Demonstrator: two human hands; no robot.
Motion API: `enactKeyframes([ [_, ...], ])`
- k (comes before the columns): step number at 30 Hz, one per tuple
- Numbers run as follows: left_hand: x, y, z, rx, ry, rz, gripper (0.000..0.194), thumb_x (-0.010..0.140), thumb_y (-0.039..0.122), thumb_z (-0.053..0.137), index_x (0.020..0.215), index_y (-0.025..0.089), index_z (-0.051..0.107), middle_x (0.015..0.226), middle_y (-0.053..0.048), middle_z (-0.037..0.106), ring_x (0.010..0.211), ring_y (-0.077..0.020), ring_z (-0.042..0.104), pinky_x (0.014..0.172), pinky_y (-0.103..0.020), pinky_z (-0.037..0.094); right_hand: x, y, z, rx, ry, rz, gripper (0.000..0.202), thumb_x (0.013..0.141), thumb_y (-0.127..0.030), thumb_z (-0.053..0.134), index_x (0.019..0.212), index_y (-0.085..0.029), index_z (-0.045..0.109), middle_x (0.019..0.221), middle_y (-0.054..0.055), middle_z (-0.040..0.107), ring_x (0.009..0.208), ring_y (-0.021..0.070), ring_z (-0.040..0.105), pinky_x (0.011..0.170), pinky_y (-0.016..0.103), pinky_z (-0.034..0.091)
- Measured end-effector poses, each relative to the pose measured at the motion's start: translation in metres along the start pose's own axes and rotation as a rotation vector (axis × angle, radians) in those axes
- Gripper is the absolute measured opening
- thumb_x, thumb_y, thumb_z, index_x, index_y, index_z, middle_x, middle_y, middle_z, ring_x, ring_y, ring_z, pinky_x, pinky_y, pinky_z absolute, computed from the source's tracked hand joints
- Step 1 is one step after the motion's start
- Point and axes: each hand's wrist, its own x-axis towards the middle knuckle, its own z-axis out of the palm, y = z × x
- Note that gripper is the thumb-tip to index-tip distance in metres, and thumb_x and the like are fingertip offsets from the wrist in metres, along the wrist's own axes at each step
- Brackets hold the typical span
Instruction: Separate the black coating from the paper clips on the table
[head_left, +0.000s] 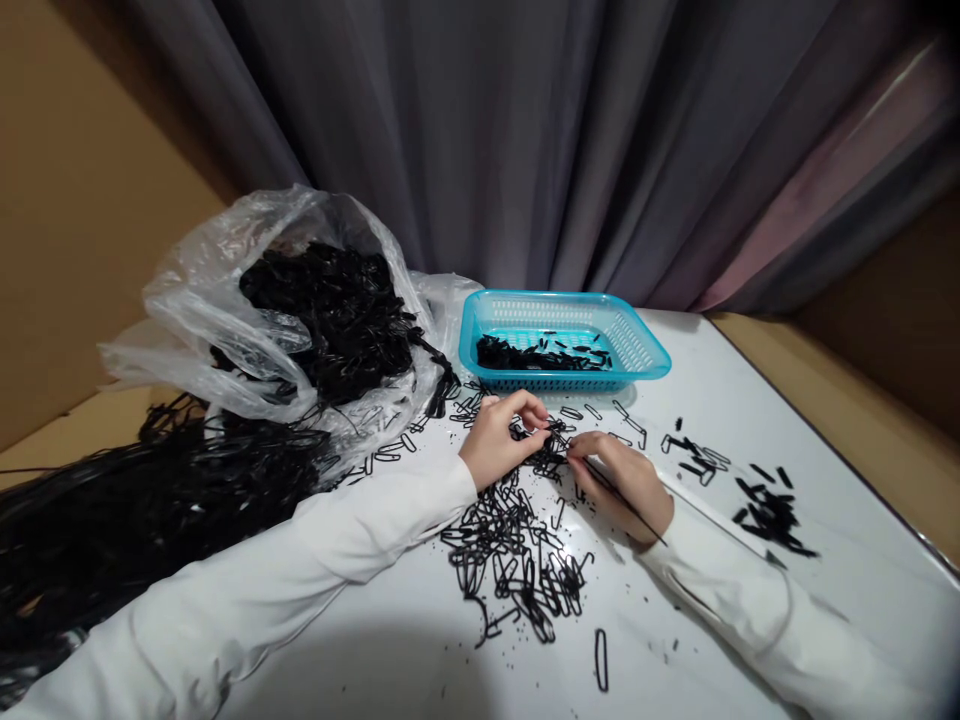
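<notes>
My left hand [504, 438] hovers over the middle of the white table, thumb and fingertips pinched at small black pieces; what exactly is between them is too small to make out. Close by on the right, my right hand [624, 487] is closed, with a thin black strand [637, 517] running back from its fingertips along the palm towards the wrist. Beneath and in front of both hands lies a loose pile of black elongated loops [517, 560]. One single loop [601, 660] rests apart, near the front.
A blue basket [652, 357] holding small black pieces stands behind my hands. On the left are a clear plastic bag [187, 290] full of black strips and a heap of black strands [150, 520]. Right lie small black pieces [772, 515] and a slim white stick [712, 515].
</notes>
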Motion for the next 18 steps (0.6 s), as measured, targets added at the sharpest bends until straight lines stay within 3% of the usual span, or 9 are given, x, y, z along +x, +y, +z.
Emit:
enactKeyframes([
  [6, 0.0, -0.002, 0.0, -0.017, 0.005, 0.0, 0.014, 0.075, 0.013, 0.068, 0.082, 0.018, 0.058, 0.078, 0.003, 0.069, 0.073, -0.0135, 0.065, 0.09, -0.039, 0.04, -0.002, 0.003, -0.001, 0.119, 0.029, 0.161, 0.006, 0.09, -0.021, 0.053, 0.095, -0.022, 0.054, 0.086, 0.002, 0.065, 0.077, 0.0141, 0.063, 0.068, 0.027, 0.05],
  [12, 0.002, -0.002, 0.0, -0.058, -0.003, -0.003, 0.013, 0.075, 0.013, 0.067, 0.081, 0.018, 0.057, 0.078, 0.002, 0.069, 0.072, -0.0132, 0.065, 0.086, -0.035, 0.046, -0.003, 0.014, 0.004, 0.317, 0.059, 0.325, 0.015, 0.088, -0.029, 0.057, 0.1, -0.022, 0.051, 0.088, 0.004, 0.068, 0.081, 0.0169, 0.068, 0.069, 0.029, 0.053],
  [18, 0.003, -0.002, 0.0, -0.086, -0.024, -0.003, 0.013, 0.075, 0.012, 0.068, 0.081, 0.018, 0.057, 0.077, 0.002, 0.069, 0.072, -0.013, 0.065, 0.081, -0.032, 0.049, 0.003, 0.015, 0.004, 0.546, 0.06, 0.385, 0.02, 0.09, -0.036, 0.054, 0.102, -0.023, 0.046, 0.08, 0.002, 0.068, 0.068, 0.0149, 0.068, 0.064, 0.029, 0.056],
])
